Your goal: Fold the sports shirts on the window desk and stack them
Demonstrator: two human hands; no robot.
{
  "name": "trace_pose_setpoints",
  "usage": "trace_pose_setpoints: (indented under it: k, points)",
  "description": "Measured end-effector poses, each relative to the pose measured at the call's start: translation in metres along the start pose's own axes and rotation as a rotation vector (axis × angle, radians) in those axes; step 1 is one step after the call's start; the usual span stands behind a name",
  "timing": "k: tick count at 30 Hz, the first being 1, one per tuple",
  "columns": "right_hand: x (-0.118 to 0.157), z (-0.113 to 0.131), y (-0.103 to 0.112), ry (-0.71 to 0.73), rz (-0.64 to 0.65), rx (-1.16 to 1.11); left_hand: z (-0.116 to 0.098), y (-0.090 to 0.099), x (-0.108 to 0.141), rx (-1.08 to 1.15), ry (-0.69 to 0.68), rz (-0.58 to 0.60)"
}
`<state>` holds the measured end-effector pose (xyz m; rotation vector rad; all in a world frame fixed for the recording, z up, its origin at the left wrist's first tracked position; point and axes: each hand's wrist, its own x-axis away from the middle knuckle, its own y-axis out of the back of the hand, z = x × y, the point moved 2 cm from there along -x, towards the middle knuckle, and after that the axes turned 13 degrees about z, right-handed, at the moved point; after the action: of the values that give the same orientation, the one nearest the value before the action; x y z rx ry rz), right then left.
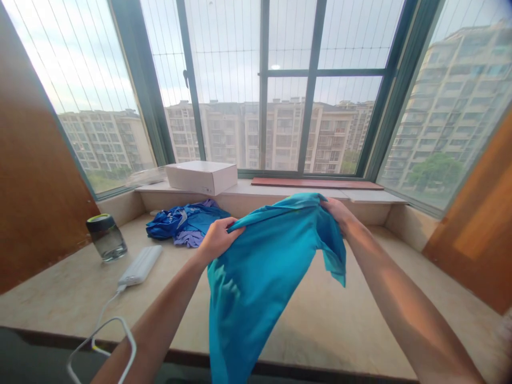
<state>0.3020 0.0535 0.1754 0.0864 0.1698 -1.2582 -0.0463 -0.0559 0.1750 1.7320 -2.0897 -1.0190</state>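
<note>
A teal garment (264, 266), perhaps a shirt, hangs stretched between my two hands above the stone ledge. My left hand (220, 238) pinches its upper left edge, thumb on top and the other fingers hidden behind the cloth. At the upper right corner, my right hand (336, 212) is closed on the fabric, its fingertips partly out of sight. One loose flap dangles below my right hand, while the longer part drops past the ledge's front edge. Its exact cut cannot be made out.
Blue and purple clothes (186, 220) lie heaped behind my left hand. A white power bank (141, 265) with a white cable (132, 341) and a dark-lidded bottle (107, 238) stand at left. A white box (202, 176) and a reddish board (316, 184) rest on the windowsill.
</note>
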Motion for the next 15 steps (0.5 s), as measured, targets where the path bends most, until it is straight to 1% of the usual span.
trace_pose_setpoints:
  k: [1, 3, 5, 7, 8, 9, 11, 13, 15]
  points:
    - [-0.007, -0.004, -0.002, -0.014, -0.015, -0.032, 0.004, -0.003, -0.002, -0.035, -0.007, 0.058]
    - [-0.014, -0.011, -0.008, -0.012, -0.028, -0.044, 0.015, -0.016, -0.003, -0.037, 0.004, 0.214]
    - [-0.015, -0.017, -0.015, -0.022, 0.008, -0.023, 0.029, -0.035, -0.002, 0.029, 0.104, 0.334]
    - [-0.011, -0.018, -0.022, -0.057, 0.07, 0.0, 0.043, -0.058, -0.003, 0.108, 0.233, 0.374]
    - [-0.008, -0.017, -0.025, -0.072, 0.1, 0.01, 0.049, -0.07, -0.005, 0.122, 0.259, 0.361]
    - [-0.005, -0.015, -0.027, -0.079, 0.122, 0.02, 0.054, -0.081, -0.008, 0.116, 0.241, 0.341]
    - [0.001, -0.006, -0.029, -0.062, 0.139, 0.033, 0.06, -0.101, -0.015, 0.09, 0.108, 0.317]
    - [0.008, 0.004, -0.03, -0.037, 0.139, 0.03, 0.062, -0.118, -0.024, 0.113, -0.02, 0.349]
    - [0.015, 0.013, -0.03, -0.026, 0.155, 0.0, 0.062, -0.131, -0.032, 0.179, -0.047, 0.39]
